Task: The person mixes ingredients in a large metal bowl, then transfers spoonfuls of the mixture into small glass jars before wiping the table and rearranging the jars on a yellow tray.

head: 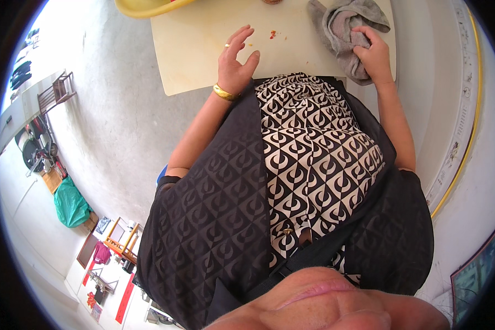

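Observation:
My right hand [371, 53] grips a crumpled grey cloth [342, 29] between thumb and fingers at the right end of the cream tabletop [198, 53]. Over the table's left part is my left hand [237, 62], fingers apart and holding nothing, with a ring and a gold bracelet [225, 93] on that arm. Small red and yellow food bits [273, 34] lie on the tabletop between the two hands.
A yellow basin [148, 10] stands at the table's far left edge, cut off by the frame. Part of a brown round object [272, 1] shows at the top. A wall runs close along the right. Wooden chairs [57, 93] stand far off to the left.

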